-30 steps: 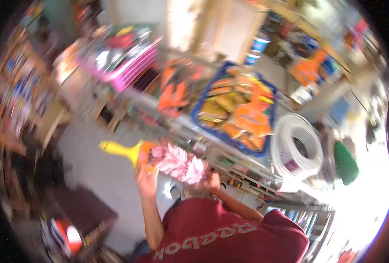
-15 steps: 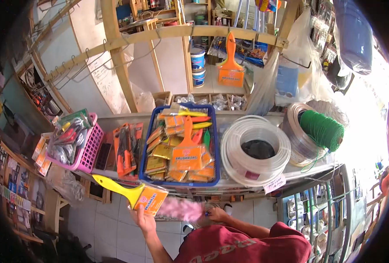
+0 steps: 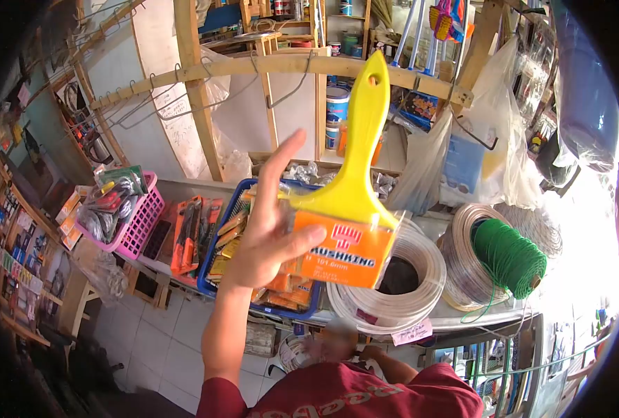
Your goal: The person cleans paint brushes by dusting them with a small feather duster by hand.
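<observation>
Raised in front of me, my left hand [image 3: 264, 240] grips a wide paintbrush by its orange wrapper, with the thumb across the front and a finger pointing up. The brush's yellow handle [image 3: 361, 146] stands upright, its holed end overlapping the wooden rail [image 3: 240, 66] with wire hooks. Behind the hand and brush, a blue basket [image 3: 208, 268] of packaged brushes is partly hidden. Low in front of my body, my right hand [image 3: 347, 339] is smeared by motion; its fingers cannot be made out. A blurred pinkish shape [image 3: 318, 347] lies beside it.
On the counter are a pink basket [image 3: 139, 223], orange-handled tools [image 3: 187, 237], a white cable coil [image 3: 421, 292] and green cord [image 3: 508, 258]. Plastic bags [image 3: 476, 164] hang at the right. Below the counter's front edge is a tiled floor [image 3: 159, 338].
My left hand has lifted the yellow brush from low at the left to the rail's height, turning its handle upward. My right hand and the pink duster have become blurred near my body.
</observation>
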`<state>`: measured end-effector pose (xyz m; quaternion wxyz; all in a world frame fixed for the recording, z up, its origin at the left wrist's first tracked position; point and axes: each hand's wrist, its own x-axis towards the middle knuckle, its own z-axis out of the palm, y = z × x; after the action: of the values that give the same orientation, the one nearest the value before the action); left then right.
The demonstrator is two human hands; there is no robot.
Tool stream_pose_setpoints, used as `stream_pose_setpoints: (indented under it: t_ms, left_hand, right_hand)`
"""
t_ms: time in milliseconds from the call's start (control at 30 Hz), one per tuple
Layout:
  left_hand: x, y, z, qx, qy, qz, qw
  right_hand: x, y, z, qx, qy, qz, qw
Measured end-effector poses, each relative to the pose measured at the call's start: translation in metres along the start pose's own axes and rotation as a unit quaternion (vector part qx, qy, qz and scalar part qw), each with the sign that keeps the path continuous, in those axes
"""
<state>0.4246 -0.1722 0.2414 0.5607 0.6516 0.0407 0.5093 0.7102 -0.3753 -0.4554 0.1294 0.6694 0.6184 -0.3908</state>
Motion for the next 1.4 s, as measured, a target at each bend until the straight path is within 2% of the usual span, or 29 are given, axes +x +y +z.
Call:
stream_pose_setpoints:
  t_ms: [33, 67, 133, 200, 300, 433, 500, 600, 700, 867, 1167, 1267, 1400]
  left_hand:
    - [0.007, -0.002, 0.000, -0.001, -0.007, 0.005, 1.000]
    - [0.012, -0.003, -0.001, -0.002, -0.014, 0.009, 1.000]
    - [0.020, -0.006, -0.006, -0.001, -0.024, -0.012, 1.000]
    - [0.022, -0.001, -0.004, -0.002, -0.032, -0.024, 0.999]
    - [0.017, 0.005, -0.003, -0.075, -0.023, -0.074, 0.994]
    - [0.012, 0.018, 0.001, -0.125, -0.007, -0.120, 0.985]
    - [0.012, 0.026, 0.003, -0.139, -0.016, -0.135, 0.981]
    - [0.011, 0.034, 0.003, -0.133, -0.027, -0.153, 0.979]
    - [0.011, 0.037, 0.003, -0.108, -0.021, -0.151, 0.982]
    - [0.011, 0.044, 0.002, -0.108, -0.034, -0.155, 0.981]
    - [0.003, 0.034, 0.001, -0.156, -0.001, -0.184, 0.970]
    - [0.004, 0.034, -0.001, -0.129, -0.024, -0.193, 0.972]
    - [0.008, -0.002, -0.008, -0.114, -0.028, -0.216, 0.969]
  right_hand:
    - [0.001, 0.009, 0.004, 0.000, 0.003, 0.003, 1.000]
    - [-0.002, 0.011, 0.003, 0.034, -0.045, 0.082, 0.995]
    - [-0.028, 0.014, -0.012, 0.134, -0.023, 0.081, 0.987]
    - [-0.032, 0.016, -0.002, 0.284, -0.092, 0.235, 0.925]
    - [-0.058, 0.002, 0.016, 0.290, 0.023, 0.149, 0.945]
    - [-0.038, -0.014, 0.045, 0.198, 0.049, 0.191, 0.960]
    - [-0.023, -0.011, 0.061, 0.178, 0.052, 0.197, 0.963]
    - [-0.020, 0.001, 0.069, 0.208, 0.013, 0.153, 0.966]
    - [-0.030, -0.011, 0.047, 0.192, -0.014, 0.227, 0.954]
    - [-0.033, -0.023, 0.045, 0.171, 0.001, 0.201, 0.965]
    - [-0.043, -0.027, 0.039, 0.192, -0.010, 0.200, 0.961]
    - [-0.047, -0.023, 0.042, 0.197, -0.015, 0.203, 0.959]
    - [-0.052, -0.024, 0.039, 0.207, -0.020, 0.204, 0.957]
